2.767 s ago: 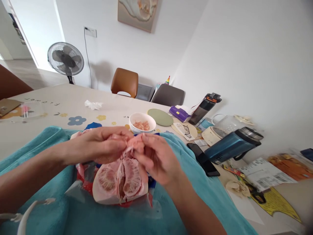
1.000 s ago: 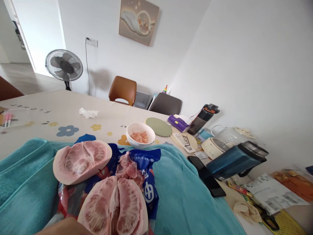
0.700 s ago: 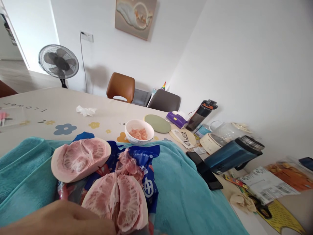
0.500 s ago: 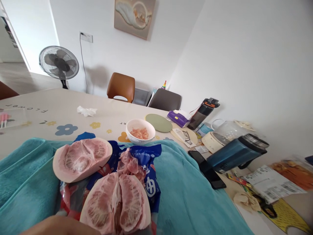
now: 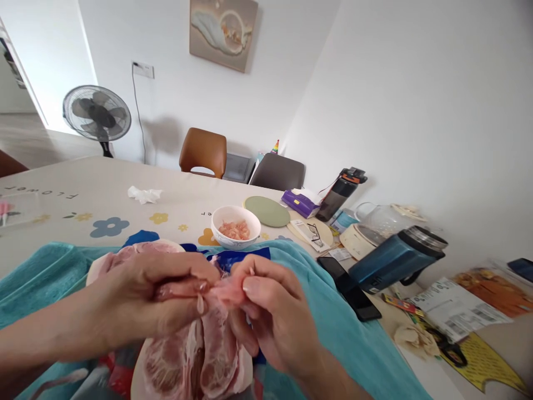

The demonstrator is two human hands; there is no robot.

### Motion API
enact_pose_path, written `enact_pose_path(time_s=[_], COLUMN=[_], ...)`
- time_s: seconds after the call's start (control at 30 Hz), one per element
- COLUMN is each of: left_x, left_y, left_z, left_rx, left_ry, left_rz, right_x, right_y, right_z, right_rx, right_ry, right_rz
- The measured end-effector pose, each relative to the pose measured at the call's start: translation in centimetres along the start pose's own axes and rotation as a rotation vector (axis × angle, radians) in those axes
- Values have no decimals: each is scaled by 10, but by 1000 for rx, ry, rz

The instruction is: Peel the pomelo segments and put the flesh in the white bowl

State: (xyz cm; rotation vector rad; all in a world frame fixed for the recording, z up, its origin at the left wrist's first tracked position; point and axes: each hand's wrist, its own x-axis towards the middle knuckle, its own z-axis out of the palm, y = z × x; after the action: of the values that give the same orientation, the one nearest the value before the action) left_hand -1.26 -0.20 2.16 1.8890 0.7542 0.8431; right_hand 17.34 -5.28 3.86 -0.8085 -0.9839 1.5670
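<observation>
My left hand (image 5: 166, 294) is closed around a pink pomelo segment (image 5: 179, 290), its fingers pressed along the flesh. Thumb and fingers of my right hand (image 5: 275, 305) pinch the pale pink membrane (image 5: 231, 291) at the segment's right end. Both hands are raised over two hollowed pomelo rind halves. The nearer rind half (image 5: 166, 364) shows below my hands; the farther rind half (image 5: 145, 248) is mostly covered by my left hand. Blue printed plastic packaging (image 5: 250, 254) lies under the rinds. Beyond my hands stands a white bowl (image 5: 236, 243) holding pomelo pulp (image 5: 234, 229).
A teal towel (image 5: 325, 344) covers the table's near side. To the right lie a black phone (image 5: 350, 289), a blue tumbler (image 5: 395, 258), scissors (image 5: 452, 350) and a glass kettle (image 5: 381, 225). Farther back are a green mat (image 5: 266, 211), a purple tissue pack (image 5: 300, 203) and crumpled tissue (image 5: 144, 194).
Both hands have come up into the middle of the view with the pomelo segment between them. Before, only part of one hand showed at the bottom edge. The view has shifted slightly.
</observation>
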Motion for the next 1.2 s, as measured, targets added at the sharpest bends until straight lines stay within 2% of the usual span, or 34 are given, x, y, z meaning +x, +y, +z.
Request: enact_pose_path(time_s=[0.07,0.13,0.23,0.5,0.67,0.83,1.0,1.07,1.13,1.2], left_x=[15,20,20,22,23,25,24,24,24,24], left_y=[10,12,7,-12,-11,-10,-16,-18,-19,-20], left_z=[-3,-3,-2,1,4,7,13,16,16,15], left_rx=[-4,6,50,0,20,-169,-449,-529,-557,-495], left_ry=[-33,-28,-6,44,101,47,-11,-8,6,23], left_rz=[-116,-158,-132,-120,-60,11,-66,-97,-115,-102], right_x=[13,18,19,21,22,21,20,20,18,17], right_y=[2,2,2,-3,2,8,10,8,5,2], right_z=[-3,-8,-12,-10,-11,-8,-6,-4,-3,-3], right_rx=[46,50,18,22,71,168,215,184,131,93], right_ry=[-12,-43,-59,64,55,25,-39,-26,7,16], right_rz=[-50,-54,-54,-9,-8,-33,-27,-48,-85,-98])
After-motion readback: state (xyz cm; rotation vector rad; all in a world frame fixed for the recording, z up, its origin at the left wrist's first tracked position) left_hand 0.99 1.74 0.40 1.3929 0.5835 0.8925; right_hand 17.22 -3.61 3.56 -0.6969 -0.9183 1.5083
